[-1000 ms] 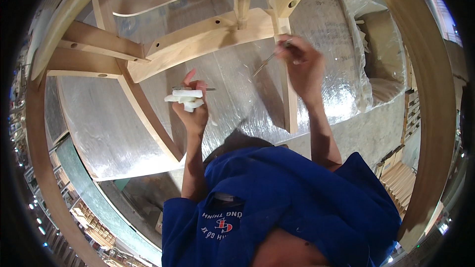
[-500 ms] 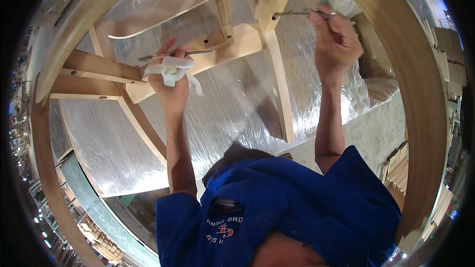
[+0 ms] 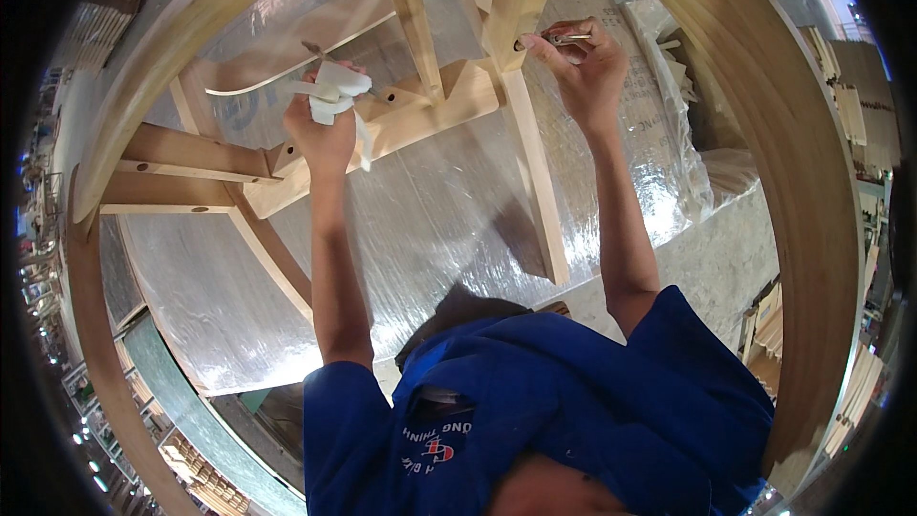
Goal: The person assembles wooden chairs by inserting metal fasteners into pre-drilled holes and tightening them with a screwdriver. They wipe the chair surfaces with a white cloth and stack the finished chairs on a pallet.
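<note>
At the far left of the frame a broad curved wooden rail (image 3: 91, 182) of the frame I am working on bends from top to bottom, and 2 straight cross pieces (image 3: 181, 167) with small round holes run right from it toward the middle. Just right of them, in the upper left centre, my left hand (image 3: 325, 129) is raised and clenched around a crumpled white cloth (image 3: 334, 96), with a loose tail of it hanging down beside my wrist; a thin dark stick pokes out above the cloth, but I cannot tell what it is. The cloth sits against the angled wooden block (image 3: 420, 115) where the uprights meet. Behind everything a sheet of shiny silver wrapping (image 3: 430, 220) covers the surface. In the upper centre 1 square wooden upright (image 3: 521, 0) comes down from the top edge, with a hole in its side. To its right my right hand (image 3: 583, 62) pinches a thin metal tool (image 3: 564, 38), its tip held right at that hole. Another wide curved wooden rail (image 3: 812, 210) sweeps down the right side, and my blue shirt (image 3: 573, 420) fills the bottom centre.
</note>
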A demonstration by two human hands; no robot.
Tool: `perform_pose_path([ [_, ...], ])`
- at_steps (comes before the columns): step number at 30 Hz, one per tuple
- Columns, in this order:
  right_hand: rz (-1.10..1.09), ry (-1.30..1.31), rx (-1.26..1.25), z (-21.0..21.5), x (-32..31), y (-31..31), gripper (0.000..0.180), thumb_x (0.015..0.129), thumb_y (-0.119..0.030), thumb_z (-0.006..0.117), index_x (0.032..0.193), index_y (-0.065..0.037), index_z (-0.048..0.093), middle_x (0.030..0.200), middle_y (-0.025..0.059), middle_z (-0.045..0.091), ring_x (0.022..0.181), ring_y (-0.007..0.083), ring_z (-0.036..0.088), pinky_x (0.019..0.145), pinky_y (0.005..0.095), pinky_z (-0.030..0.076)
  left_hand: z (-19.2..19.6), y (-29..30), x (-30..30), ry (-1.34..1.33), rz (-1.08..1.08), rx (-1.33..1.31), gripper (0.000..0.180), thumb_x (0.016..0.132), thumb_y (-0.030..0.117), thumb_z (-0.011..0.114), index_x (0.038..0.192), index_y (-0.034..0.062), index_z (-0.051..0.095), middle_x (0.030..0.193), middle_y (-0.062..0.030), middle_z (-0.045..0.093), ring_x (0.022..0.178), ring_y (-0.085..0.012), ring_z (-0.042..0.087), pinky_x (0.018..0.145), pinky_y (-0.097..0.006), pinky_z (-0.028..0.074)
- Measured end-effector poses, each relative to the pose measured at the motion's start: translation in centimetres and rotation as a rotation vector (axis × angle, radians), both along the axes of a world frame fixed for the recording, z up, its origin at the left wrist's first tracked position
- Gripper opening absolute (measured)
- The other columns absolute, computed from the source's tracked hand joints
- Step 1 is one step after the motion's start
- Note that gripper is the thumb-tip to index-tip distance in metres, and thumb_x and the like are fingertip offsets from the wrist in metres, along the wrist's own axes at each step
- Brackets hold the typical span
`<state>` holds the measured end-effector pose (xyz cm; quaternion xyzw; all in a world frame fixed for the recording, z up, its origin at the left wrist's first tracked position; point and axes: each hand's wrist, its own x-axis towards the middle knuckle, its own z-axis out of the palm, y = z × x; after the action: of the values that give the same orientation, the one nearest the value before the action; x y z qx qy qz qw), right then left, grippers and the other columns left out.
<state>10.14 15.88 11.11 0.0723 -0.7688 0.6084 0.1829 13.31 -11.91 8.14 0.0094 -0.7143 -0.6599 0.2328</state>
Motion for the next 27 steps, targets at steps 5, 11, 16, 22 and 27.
perform_pose_path([
  [5, 0.245, -0.033, 0.06, 1.3, 0.1, 1.5, 0.026, 0.077, -0.009, 0.074, 0.101, -0.002, 0.065, 0.093, 0.0066, 0.067, 0.086, 0.0126, 0.062, 0.076, 0.0279, 0.052, -0.2, 0.2, -0.1, 0.052, 0.005, -0.098, 0.016, 0.082, -0.002, 0.054, 0.096, -0.0061, 0.06, 0.091, -0.0141, 0.067, 0.084, -0.0149, 0.065, 0.061, -0.023, 0.049],
  [11, 0.305, -0.052, 0.022, 0.9, -0.4, 2.4, 0.021, 0.083, -0.002, 0.065, 0.104, 0.0, 0.065, 0.098, 0.0072, 0.067, 0.09, 0.0136, 0.061, 0.081, 0.0287, 0.052, 0.1, -0.3, -0.7, -0.028, -0.008, -0.279, 0.018, 0.083, -0.001, 0.05, 0.098, -0.0058, 0.059, 0.092, -0.0151, 0.068, 0.078, -0.014, 0.063, 0.064, -0.024, 0.048],
  [16, 0.37, -0.01, -0.077, 0.5, -0.2, 2.0, 0.019, 0.085, 0.002, 0.061, 0.104, 0.001, 0.063, 0.1, 0.0074, 0.066, 0.093, 0.0145, 0.061, 0.084, 0.0289, 0.051, -0.3, -0.2, -0.7, -0.006, -0.041, -0.211, 0.019, 0.082, -0.001, 0.049, 0.098, -0.0044, 0.059, 0.09, -0.0137, 0.068, 0.077, -0.014, 0.062, 0.065, -0.025, 0.049],
  [22, 0.373, -0.003, -0.091, 1.1, 0.0, 1.7, 0.016, 0.083, 0.001, 0.064, 0.099, 0.003, 0.062, 0.098, 0.0087, 0.065, 0.092, 0.0153, 0.062, 0.082, 0.0294, 0.051, -4.9, -1.9, -0.7, 0.07, -0.075, -0.385, 0.02, 0.081, -0.002, 0.049, 0.098, -0.0022, 0.059, 0.093, -0.0112, 0.067, 0.081, -0.0149, 0.063, 0.069, -0.026, 0.05],
  [27, 0.276, 0.078, -0.176, -1.3, -0.6, 1.7, 0.02, 0.08, -0.001, 0.069, 0.098, 0.003, 0.061, 0.1, 0.0097, 0.063, 0.088, 0.0151, 0.062, 0.078, 0.0289, 0.052, -3.5, -0.3, -1.9, 0.147, 0.012, -0.377, 0.028, 0.068, -0.003, 0.061, 0.095, -0.0007, 0.059, 0.081, -0.0116, 0.065, 0.075, -0.0191, 0.064, 0.071, -0.03, 0.05],
])
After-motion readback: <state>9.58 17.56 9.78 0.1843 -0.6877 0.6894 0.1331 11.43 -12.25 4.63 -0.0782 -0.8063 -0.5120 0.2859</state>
